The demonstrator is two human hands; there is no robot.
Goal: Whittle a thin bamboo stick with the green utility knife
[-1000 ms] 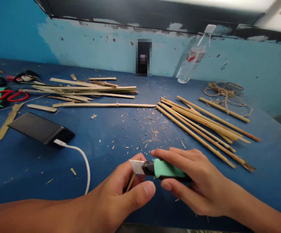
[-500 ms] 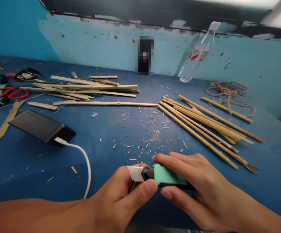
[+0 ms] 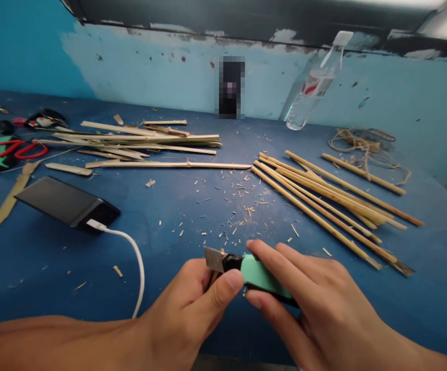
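Note:
My right hand (image 3: 319, 293) is closed around the green and black handle of a utility knife (image 3: 264, 275), its wide blade pointing left. My left hand (image 3: 203, 301) is closed on a thin bamboo stick (image 3: 214, 278), of which only a short piece shows behind the blade; the rest is hidden by the fingers. The left thumb lies against the front of the knife, near where the blade leaves the handle. Small shavings (image 3: 231, 226) are scattered on the blue table (image 3: 177, 206) just beyond both hands.
Several round sticks (image 3: 324, 196) lie at right, near tangled twine (image 3: 362, 149) and a plastic bottle (image 3: 312, 87) against the wall. At left are split bamboo strips (image 3: 149, 139), red-handled scissors (image 3: 32, 149) and a black device (image 3: 63, 201) with a white cable (image 3: 140, 257).
The knife has tilted, its blade rising and shifting slightly left while the handle slopes down to the right. A new shaving lies to the right of the hands. Both hands keep their grip.

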